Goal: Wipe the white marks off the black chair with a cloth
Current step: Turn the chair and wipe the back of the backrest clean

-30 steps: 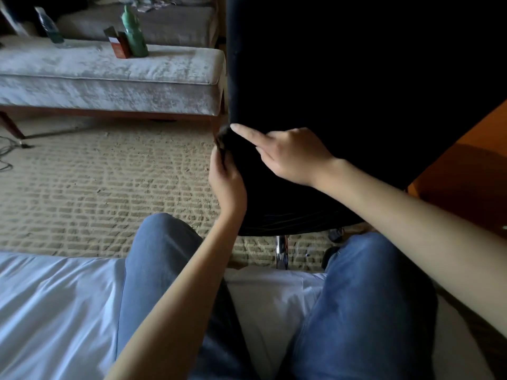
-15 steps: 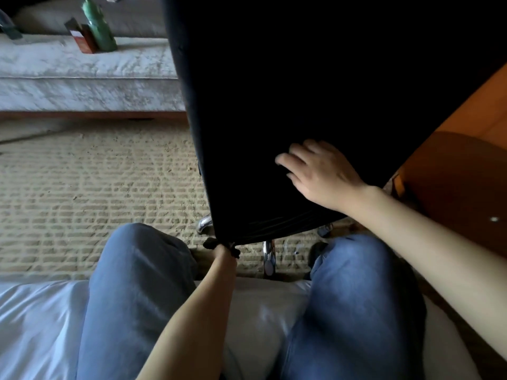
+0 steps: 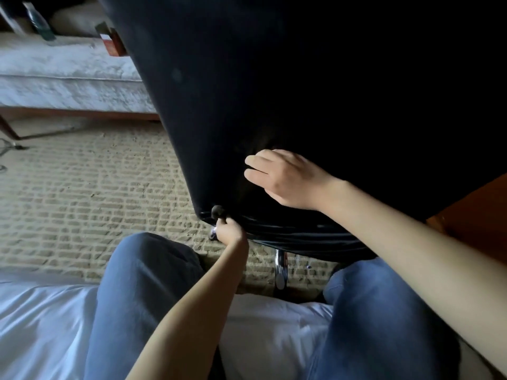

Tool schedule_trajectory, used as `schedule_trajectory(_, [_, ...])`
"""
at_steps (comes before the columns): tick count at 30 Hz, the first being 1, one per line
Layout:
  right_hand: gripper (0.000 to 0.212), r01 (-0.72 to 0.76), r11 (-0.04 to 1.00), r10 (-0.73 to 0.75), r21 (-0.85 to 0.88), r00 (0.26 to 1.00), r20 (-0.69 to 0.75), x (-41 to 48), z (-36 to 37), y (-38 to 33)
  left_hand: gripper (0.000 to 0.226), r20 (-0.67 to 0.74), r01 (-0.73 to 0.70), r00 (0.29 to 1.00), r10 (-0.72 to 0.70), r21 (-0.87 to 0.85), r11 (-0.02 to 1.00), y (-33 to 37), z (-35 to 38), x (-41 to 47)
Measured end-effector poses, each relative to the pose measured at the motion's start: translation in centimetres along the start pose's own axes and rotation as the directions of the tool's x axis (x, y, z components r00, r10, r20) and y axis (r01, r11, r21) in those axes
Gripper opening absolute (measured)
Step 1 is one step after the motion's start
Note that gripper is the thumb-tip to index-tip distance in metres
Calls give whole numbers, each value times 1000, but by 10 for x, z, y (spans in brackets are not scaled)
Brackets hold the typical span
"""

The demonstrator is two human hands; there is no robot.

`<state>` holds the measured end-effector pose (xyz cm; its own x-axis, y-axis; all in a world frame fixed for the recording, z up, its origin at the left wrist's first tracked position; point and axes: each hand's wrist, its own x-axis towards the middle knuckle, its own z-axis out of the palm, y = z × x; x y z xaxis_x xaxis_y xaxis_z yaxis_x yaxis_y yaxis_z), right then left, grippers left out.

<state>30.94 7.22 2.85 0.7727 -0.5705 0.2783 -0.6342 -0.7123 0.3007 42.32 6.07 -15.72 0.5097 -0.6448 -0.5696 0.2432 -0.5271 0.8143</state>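
The black chair (image 3: 274, 86) fills the upper middle and right of the head view, its back tilted toward me. My left hand (image 3: 230, 232) is at the lower left corner of the chair back and grips a small dark cloth (image 3: 218, 211) bunched against that corner. My right hand (image 3: 285, 179) rests on the lower part of the back with its fingers curled and holds nothing that I can see. No white marks show on the dark surface; it is too dark to tell.
A chrome chair post (image 3: 280, 267) stands below the seat. A pale upholstered bench (image 3: 63, 78) with a red box (image 3: 111, 42) and a bottle (image 3: 38, 21) sits at the back left on textured carpet (image 3: 90, 182). White bedding (image 3: 46, 330) lies under my knees. Orange-brown furniture (image 3: 477, 215) is at right.
My left hand slid with the cloth down the chair's left edge to its bottom corner. My right hand moved from the left edge to the lower middle of the back.
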Motion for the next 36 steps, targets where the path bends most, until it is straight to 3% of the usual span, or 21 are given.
schedule_trajectory(4, [21,52,994,-51,-95,999,16,-9,-11,10,30,85,-135,988,128,88,987,6,-1,11])
schedule_trajectory(7, [18,114,974,-99,-198,991,85,-7,-18,13,29,95,-90,992,82,93,992,18,-1,54])
schedule_trajectory(9, [17,108,975,-88,-197,990,108,3,-16,13,29,101,25,994,-28,30,999,23,0,87])
schedule_trajectory(11, [15,73,977,-51,-203,992,112,10,-13,10,30,79,39,996,-35,-50,998,34,3,108])
schedule_trajectory(16, [9,13,952,44,-307,983,177,52,9,-8,42,-18,-267,963,267,-125,955,57,22,112])
schedule_trajectory(18, [20,51,939,40,-340,967,254,91,31,-13,45,-18,-387,921,390,-168,907,52,26,105])
schedule_trajectory(22, [44,249,897,-5,-366,833,554,145,75,-16,50,35,-511,853,521,-151,846,42,27,118])
schedule_trajectory(25, [42,312,807,57,-501,804,592,149,88,-10,45,50,-433,897,439,-103,896,38,32,149])
schedule_trajectory(29, [54,447,721,65,-530,717,694,147,76,-10,34,97,-99,990,106,-74,992,29,33,207])
schedule_trajectory(31, [56,474,705,92,-527,677,730,145,69,-10,34,90,-23,995,34,-124,992,37,37,216])
schedule_trajectory(33, [58,485,694,127,-531,644,754,143,59,-8,39,73,-167,979,190,-246,955,60,45,207])
schedule_trajectory(36, [63,494,691,146,-528,621,770,137,52,-6,44,59,-418,884,464,-348,839,95,53,192])
